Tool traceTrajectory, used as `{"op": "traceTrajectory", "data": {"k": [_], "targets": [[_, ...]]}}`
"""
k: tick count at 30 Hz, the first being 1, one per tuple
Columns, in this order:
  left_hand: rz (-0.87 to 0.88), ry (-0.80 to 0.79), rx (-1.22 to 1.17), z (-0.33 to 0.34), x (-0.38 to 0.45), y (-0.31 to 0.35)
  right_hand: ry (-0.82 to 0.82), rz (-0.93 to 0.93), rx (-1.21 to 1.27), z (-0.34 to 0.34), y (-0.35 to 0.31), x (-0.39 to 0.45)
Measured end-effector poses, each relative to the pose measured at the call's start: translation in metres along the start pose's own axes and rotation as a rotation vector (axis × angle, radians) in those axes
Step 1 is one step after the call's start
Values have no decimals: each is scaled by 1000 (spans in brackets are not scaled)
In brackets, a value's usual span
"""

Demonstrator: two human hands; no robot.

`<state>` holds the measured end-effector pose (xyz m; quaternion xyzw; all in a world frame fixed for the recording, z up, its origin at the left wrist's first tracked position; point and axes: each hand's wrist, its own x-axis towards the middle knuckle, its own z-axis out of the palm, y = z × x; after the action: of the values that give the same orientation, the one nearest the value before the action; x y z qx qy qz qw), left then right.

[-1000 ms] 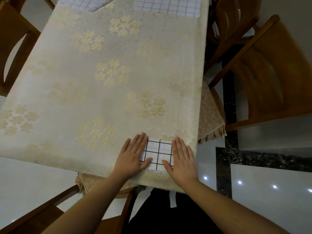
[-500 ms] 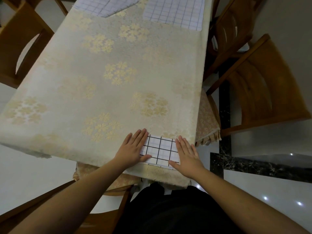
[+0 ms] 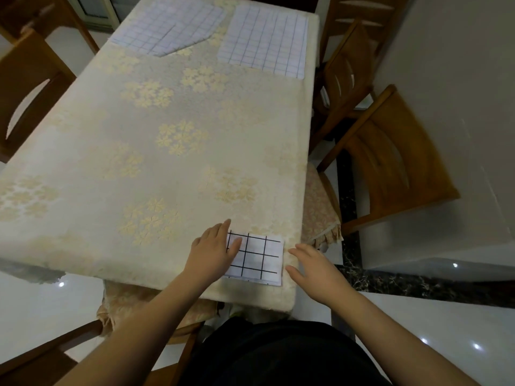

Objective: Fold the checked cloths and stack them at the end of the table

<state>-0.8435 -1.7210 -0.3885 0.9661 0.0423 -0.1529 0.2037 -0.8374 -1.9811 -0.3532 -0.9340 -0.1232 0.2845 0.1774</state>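
Note:
A small folded white cloth with black checks [image 3: 257, 259] lies flat at the near right corner of the table. My left hand [image 3: 213, 247] rests flat on its left edge, fingers straight. My right hand [image 3: 313, 264] hovers just right of the cloth, fingers relaxed, holding nothing. At the far end lie two unfolded checked cloths: one with a slanted corner on the left [image 3: 170, 27], one rectangular on the right [image 3: 264, 41].
The table [image 3: 133, 151] wears a cream cloth with gold flower patterns. Wooden chairs stand at the left [image 3: 25, 87], at the right [image 3: 390, 162] and far right [image 3: 348, 73]. Another chair [image 3: 41, 355] sits near me at the lower left.
My right hand has slid off the folded cloth to its right side. The left hand stays on the cloth's left edge. The view has tilted up, showing more of the far cloths.

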Motion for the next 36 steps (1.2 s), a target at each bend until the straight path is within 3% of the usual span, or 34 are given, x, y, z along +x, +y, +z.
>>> {"op": "traceTrajectory", "data": {"k": [4, 10, 15, 23, 28, 36], "targets": [[69, -69, 175, -17, -28, 36, 84, -57, -144, -8, -1, -17], [158, 40, 314, -14, -80, 78, 321, -125, -387, -9, 22, -53], [46, 21, 329, 6, -120, 104, 382, -198, -398, -9, 40, -75], [-178, 134, 317, -6, -205, 128, 323, -370, -432, 0, 21, -99], [-377, 152, 174, -6, -260, 110, 270, -514, -445, 16, -26, -114], [-578, 183, 149, 10, -369, 69, 157, -760, -494, 61, -109, -160]]}}
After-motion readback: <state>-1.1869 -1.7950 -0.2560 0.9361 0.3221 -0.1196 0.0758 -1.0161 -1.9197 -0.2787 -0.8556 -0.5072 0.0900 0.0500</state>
